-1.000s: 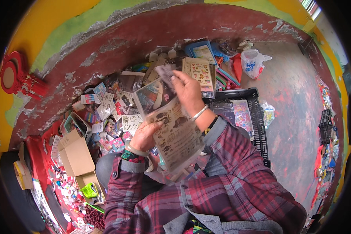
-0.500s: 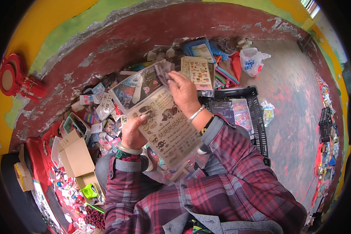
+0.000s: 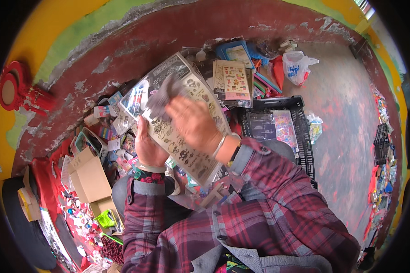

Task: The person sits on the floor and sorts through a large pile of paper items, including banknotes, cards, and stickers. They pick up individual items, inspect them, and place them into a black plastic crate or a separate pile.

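A pale sticker sheet (image 3: 197, 164) printed with dark skulls and other small figures is in a clear plastic sleeve with a black top strip. My left hand (image 3: 149, 148) grips its left edge, thumb on the front, fingers hidden behind. A crumpled dark grey cloth (image 3: 163, 100) is in my right hand (image 3: 197, 125), pressed on or held just over the upper part of the sleeve. Both the cloth and the right hand are smeared by motion. The sheet tilts in front of me, above my lap.
A black plastic crate (image 3: 304, 132) holding flat packs is at the right, with a stack of sticker sheets (image 3: 236, 81) beyond it. An open cardboard box (image 3: 91, 177) and heaped small goods lie at the left. A white plastic bag (image 3: 298, 66) rests near the far wall.
My right hand has moved down and left across the sleeve with the cloth. The sheet's top has turned and risen, and my left hand has shifted slightly left and down along its edge.
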### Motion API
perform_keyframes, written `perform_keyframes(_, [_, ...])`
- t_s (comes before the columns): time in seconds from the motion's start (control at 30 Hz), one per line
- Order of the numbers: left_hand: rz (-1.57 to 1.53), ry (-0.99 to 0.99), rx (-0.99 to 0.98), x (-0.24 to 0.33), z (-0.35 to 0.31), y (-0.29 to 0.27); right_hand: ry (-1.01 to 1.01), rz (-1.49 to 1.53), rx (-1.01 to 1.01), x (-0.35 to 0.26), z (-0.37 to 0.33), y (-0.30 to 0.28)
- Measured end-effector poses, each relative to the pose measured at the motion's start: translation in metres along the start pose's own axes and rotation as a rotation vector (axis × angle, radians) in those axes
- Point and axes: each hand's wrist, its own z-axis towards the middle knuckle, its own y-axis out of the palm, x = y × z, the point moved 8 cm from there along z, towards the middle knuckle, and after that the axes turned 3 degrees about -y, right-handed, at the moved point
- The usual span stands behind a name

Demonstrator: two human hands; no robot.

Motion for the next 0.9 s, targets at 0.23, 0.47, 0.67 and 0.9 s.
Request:
perform_keyframes(0.23, [-0.012,-0.075,-0.052,-0.008,-0.001,0.006,0.320,0.144,0.084,0.053,-0.005,0.004])
perform_keyframes(0.47, [0.161,0.107,0.107,0.018,0.001,-0.018,-0.139,0.155,-0.061,-0.064,-0.018,0.003])
perform_keyframes(0.67, [0.054,0.066,-0.015,0.021,-0.001,0.003,0.021,-0.003,0.015,0.015,-0.012,0.006])
perform_keyframes(0.9, [0.081,0.034,-0.032,0.031,-0.003,0.002,1.066,1.043,0.094,0.149,-0.055,0.022])
